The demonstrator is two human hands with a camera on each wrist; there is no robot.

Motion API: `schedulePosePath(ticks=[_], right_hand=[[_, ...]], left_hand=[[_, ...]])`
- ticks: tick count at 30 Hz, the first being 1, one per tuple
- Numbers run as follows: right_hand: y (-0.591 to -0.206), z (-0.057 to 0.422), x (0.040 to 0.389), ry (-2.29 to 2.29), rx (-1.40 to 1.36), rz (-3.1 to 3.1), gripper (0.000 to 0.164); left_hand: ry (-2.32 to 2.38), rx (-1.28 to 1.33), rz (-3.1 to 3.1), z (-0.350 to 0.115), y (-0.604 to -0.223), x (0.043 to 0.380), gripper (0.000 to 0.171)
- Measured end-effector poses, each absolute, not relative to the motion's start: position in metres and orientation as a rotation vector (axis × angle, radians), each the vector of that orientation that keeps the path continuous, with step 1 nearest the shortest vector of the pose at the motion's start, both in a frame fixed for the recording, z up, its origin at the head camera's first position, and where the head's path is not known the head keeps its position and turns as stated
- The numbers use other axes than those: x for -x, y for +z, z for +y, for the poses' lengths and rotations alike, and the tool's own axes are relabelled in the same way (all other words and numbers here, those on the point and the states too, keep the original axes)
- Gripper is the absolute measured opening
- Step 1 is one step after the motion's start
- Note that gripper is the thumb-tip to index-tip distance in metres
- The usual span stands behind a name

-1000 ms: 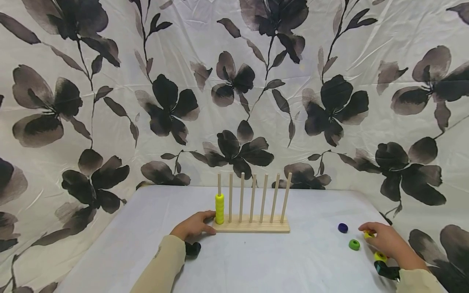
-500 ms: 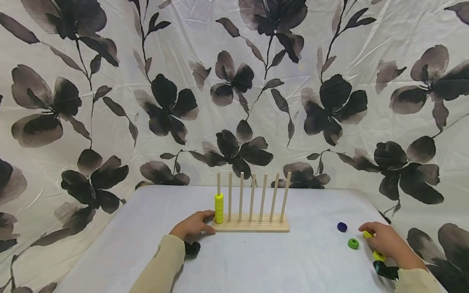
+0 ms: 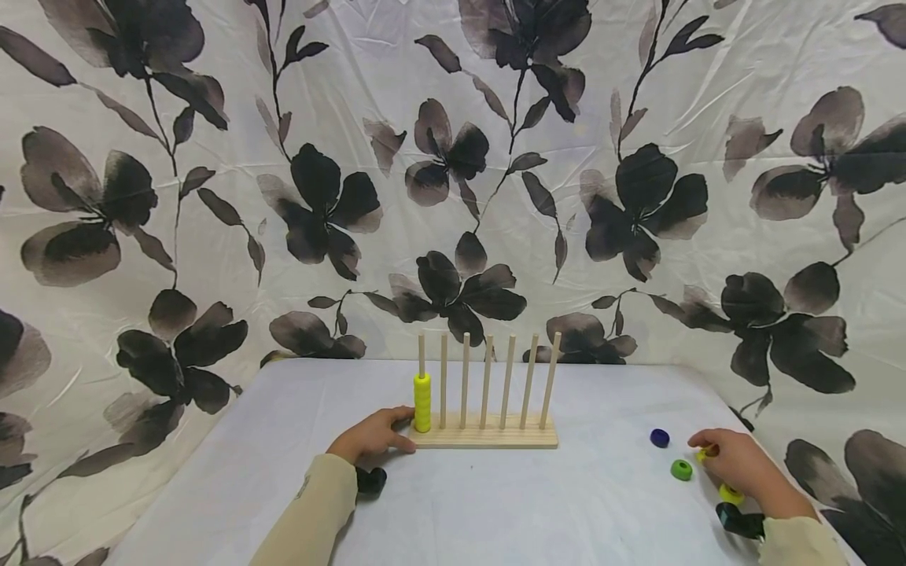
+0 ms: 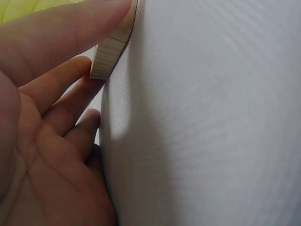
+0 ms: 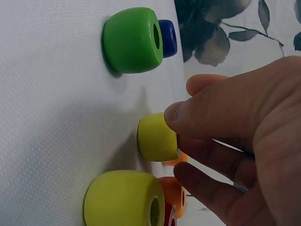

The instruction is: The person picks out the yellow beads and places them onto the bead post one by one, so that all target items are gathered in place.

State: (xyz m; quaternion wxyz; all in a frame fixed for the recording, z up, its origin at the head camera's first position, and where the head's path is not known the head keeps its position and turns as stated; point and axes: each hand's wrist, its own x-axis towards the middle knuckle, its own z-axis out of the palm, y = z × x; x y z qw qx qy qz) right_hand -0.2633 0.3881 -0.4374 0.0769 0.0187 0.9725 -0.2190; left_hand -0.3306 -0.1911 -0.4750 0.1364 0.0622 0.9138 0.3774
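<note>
A wooden peg stand [image 3: 488, 442] with a row of upright pegs stands on the table in the head view. Yellow beads [image 3: 422, 402] are stacked on its leftmost peg; the other pegs are bare. My left hand [image 3: 373, 436] grips the left end of the base, thumb in front and fingertips at the end and behind in the left wrist view. At the far right, my right hand [image 3: 739, 464] pinches a yellow bead [image 5: 155, 136] between thumb and fingers. Whether that bead touches the cloth I cannot tell.
Near the right hand lie a green bead [image 5: 131, 40], a dark blue bead [image 5: 168, 38] and another yellow bead [image 5: 120, 197]. Behind these, orange beads [image 5: 171, 190] and a red bead [image 5: 169, 215] are partly hidden. A floral cloth [image 3: 453, 196] hangs behind the white-covered table [image 3: 495, 511].
My right hand has shifted slightly left with the yellow bead, its fingers closing more on it. The left hand stays at the stand's end. The head view has drifted slightly.
</note>
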Motion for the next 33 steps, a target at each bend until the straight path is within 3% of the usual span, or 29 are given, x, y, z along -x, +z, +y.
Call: schedulePosePath(ticks=[8,15,33], right_hand=[[-0.4395,0.3853,0.2662,-0.627,-0.11,2.916,0.019],[-0.4405,0.3842,0.2673,-0.6,-0.091,2.942,0.03],[-0.4449,0.3873,0.2696,-0.585,-0.079,2.925,0.037]], left_hand=[[1.078,-0.199,2.664,-0.1917,-0.4742,0.3292,0.079],[1.068,-0.2,2.676,-0.1909,-0.4741,0.3287,0.078],[1.092,-0.179,2.652,-0.1918,-0.4745,0.33,0.081]])
